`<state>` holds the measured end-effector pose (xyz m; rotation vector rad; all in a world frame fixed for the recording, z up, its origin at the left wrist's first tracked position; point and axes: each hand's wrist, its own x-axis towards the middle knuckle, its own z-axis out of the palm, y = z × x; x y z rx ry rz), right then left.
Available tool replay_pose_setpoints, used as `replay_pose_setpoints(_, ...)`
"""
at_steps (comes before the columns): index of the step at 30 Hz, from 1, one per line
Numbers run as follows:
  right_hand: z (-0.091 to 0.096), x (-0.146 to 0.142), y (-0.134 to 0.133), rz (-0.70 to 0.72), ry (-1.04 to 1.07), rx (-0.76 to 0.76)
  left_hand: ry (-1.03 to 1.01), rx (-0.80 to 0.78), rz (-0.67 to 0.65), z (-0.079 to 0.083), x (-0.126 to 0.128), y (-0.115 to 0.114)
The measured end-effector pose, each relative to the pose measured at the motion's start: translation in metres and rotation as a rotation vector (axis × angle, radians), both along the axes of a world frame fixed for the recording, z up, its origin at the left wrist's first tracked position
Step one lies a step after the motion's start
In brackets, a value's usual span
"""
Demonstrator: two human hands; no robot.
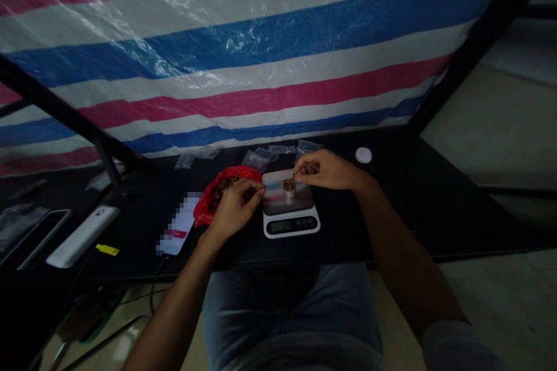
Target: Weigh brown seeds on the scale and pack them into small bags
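Note:
A white kitchen scale (290, 217) stands on the dark table (391, 208) in front of me, with a small cup (289, 186) of brown bits on its steel plate. My right hand (328, 171) hovers just above and right of the cup, fingers pinched on something small that I cannot make out. My left hand (235, 206) rests at the scale's left edge, fingertips pressed together, over the mouth of a red plastic bag (209, 200) holding the same brown bits.
Several small clear bags (265, 156) lie behind the scale. A white round lid (363, 155) sits at the back right. A phone (178, 225), a white power bank (82, 236) and a yellow tag (107, 250) lie to the left. A striped tarp (243, 52) hangs behind.

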<state>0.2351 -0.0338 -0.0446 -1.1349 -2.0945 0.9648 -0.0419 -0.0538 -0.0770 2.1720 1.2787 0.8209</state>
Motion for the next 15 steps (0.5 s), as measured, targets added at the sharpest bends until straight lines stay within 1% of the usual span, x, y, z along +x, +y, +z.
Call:
replay_pose_setpoints(5,0.002,-0.011,-0.005,0.033,-0.052,-0.012,0.017,-0.004,-0.022,-0.001,-0.002,0.0)
replay_pose_setpoints(10,0.003,-0.01,-0.005,0.011,-0.056,-0.022,0.036,-0.007,-0.043,0.003,-0.002,0.004)
replay_pose_setpoints(13,0.0,-0.008,-0.002,0.0,0.003,-0.012,0.062,0.043,-0.052,0.012,-0.002,0.017)
replay_pose_setpoints(15,-0.003,-0.006,0.0,-0.031,0.058,0.01,0.123,0.12,-0.073,0.022,-0.002,0.033)
